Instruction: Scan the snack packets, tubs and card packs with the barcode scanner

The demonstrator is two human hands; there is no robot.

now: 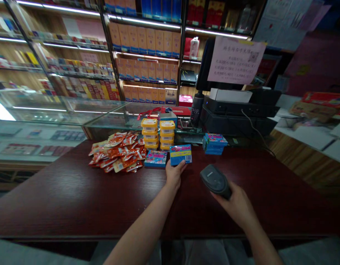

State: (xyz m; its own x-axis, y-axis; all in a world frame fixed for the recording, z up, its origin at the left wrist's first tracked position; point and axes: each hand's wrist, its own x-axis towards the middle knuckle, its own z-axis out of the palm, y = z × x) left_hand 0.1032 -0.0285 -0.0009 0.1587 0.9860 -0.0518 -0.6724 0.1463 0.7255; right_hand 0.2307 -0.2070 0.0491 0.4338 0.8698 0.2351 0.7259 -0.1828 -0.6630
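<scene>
My left hand (174,173) grips a small blue and pink box (181,154), tilted up so that a side with a barcode faces me. In my right hand (237,202) is a dark grey barcode scanner (214,180), its head pointing toward the box from the right, apart from it. Left of the held box, more boxes of the same look (155,159) lie flat on the table. A stack of such blue boxes (214,143) stands farther back on the right. My fingers under the scanner are partly hidden.
On the dark wooden table (103,206) lie a heap of orange snack packets (117,151) and two stacks of yellow tubs (150,134). A glass counter (109,114) borders the back. At the back right stand a monitor bearing a paper notice (234,60) and a black bottle (196,108).
</scene>
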